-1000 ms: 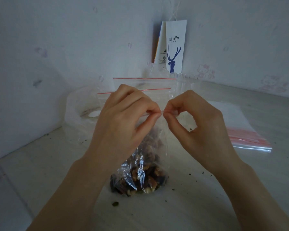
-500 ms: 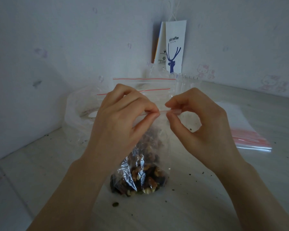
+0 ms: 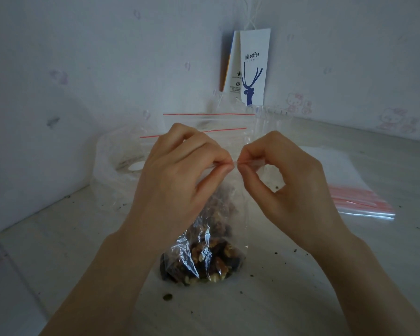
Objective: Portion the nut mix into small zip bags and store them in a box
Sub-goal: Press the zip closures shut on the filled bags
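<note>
Here the table [image 3: 301, 301] bears a bag [image 3: 235, 226] standing upright at centre, long axis vertical, mouth up. Left hand [image 3: 177, 180] and right hand [image 3: 286, 187] each pinch its top seal, thumb against forefinger, side by side. Nuts [image 3: 201, 260] fill its bottom.

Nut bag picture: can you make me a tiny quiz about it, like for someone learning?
1. True or false: the left hand and the right hand both pinch the top strip of the nut bag.
2. Where is the stack of empty zip bags? A) right of the hands B) under the nut bag C) on the wall
3. Fill in: the paper bag in the corner says "___" above a blue deer.
Key: 1 true; 2 A; 3 coffee.
</note>
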